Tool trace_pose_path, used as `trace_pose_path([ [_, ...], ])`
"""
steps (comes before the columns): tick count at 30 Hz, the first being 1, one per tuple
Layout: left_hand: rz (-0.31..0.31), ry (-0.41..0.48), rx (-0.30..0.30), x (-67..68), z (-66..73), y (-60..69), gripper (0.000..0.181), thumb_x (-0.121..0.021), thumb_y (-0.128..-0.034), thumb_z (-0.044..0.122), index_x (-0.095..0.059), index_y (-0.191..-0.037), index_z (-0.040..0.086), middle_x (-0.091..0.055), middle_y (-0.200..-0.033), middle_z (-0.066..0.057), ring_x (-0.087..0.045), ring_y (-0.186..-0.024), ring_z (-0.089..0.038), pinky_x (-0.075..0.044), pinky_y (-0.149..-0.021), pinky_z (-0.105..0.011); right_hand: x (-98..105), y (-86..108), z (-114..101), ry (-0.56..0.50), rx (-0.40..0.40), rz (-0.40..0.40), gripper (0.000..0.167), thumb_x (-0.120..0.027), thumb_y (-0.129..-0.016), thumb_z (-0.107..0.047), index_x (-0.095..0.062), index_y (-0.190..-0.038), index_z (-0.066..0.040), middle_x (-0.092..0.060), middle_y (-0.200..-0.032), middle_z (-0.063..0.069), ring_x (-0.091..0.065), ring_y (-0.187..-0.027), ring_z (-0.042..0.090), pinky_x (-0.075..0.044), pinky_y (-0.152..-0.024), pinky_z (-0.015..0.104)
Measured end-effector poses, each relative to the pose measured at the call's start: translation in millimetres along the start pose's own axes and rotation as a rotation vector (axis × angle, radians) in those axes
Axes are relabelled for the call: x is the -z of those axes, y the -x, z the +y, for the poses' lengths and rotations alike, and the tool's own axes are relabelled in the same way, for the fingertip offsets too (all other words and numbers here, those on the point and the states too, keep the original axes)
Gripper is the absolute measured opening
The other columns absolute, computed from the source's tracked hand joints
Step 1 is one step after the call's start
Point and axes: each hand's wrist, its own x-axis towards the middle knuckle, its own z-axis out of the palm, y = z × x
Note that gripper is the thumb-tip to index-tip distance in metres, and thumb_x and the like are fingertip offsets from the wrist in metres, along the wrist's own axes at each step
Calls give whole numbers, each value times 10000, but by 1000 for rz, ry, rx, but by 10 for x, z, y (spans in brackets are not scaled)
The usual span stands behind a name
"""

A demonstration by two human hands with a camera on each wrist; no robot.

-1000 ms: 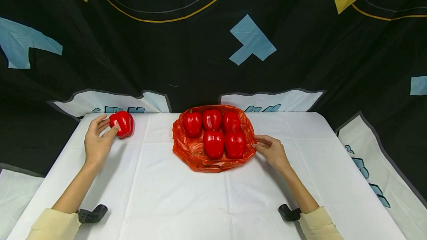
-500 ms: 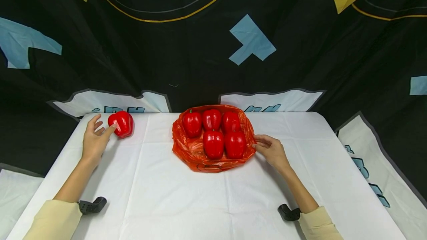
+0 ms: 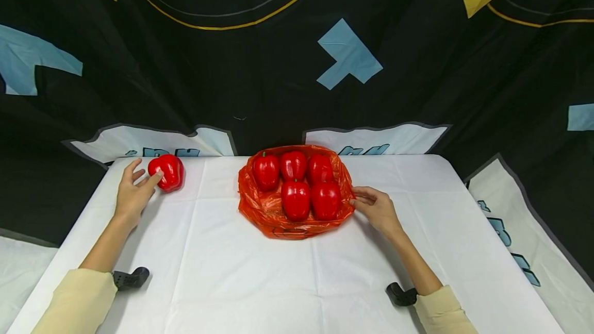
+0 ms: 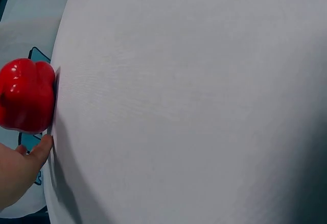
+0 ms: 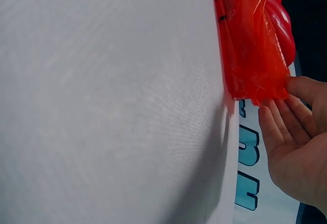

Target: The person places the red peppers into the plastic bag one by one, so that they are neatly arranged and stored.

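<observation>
A red bell pepper (image 3: 167, 172) stands by itself on the white-covered table at the far left. My left hand (image 3: 132, 195) is beside it, fingers spread and apart from it; the thumb overlaps its lower edge in the head view, and in the left wrist view a fingertip (image 4: 46, 143) lies just short of the pepper (image 4: 26, 95). At the back middle, an orange-red plastic bag (image 3: 262, 220) is rolled open, with several red bell peppers (image 3: 297, 201) inside. My right hand (image 3: 378, 210) pinches the bag's right rim between thumb and fingers, as the right wrist view shows.
The white tablecloth (image 3: 246, 282) spreads in front of the bag and between the arms. Behind the table hangs a black printed cloth (image 3: 278, 81), reaching its back edge. Black curved wrist mounts (image 3: 132, 278) stick out from both cream sleeves.
My left fingers, which touched the pepper a second ago, have drawn back slightly to the left of it. The right hand and the bag keep their places.
</observation>
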Motion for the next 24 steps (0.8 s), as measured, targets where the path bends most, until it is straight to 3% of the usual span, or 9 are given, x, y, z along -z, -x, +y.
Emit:
trace_pose_path([
  [10, -46, -37, -8, 5, -37, -78, 814, -559, -998, 449, -74, -1617, 240, -119, -1617, -255, -263, -1419, -487, -382, -1025, -531, -5, 6, -21, -30, -11, -13, 364, -694, -911, 26, -616, -1255, 117, -631, -1233, 278, -630, -1119, 396, -539, -836, 198],
  [18, -66, -47, -13, 10, -41, -99, 808, -561, -1006, 416, -71, -1617, 222, -129, -1601, -288, -280, -1404, -502, -390, -1010, -519, -15, 129, -333, -17, 2, -27, 341, -675, -910, 57, -602, -1226, 162, -636, -1203, 297, -640, -1091, 401, -548, -831, 214],
  [24, -86, -31, -4, 6, -30, -99, 772, -552, -1009, 423, -116, -1616, 231, -140, -1603, -278, -284, -1403, -494, -391, -1012, -496, -16, 71, -186, -24, -9, -16, 349, -685, -908, 46, -611, -1235, 143, -634, -1215, 289, -639, -1101, 393, -545, -826, 205],
])
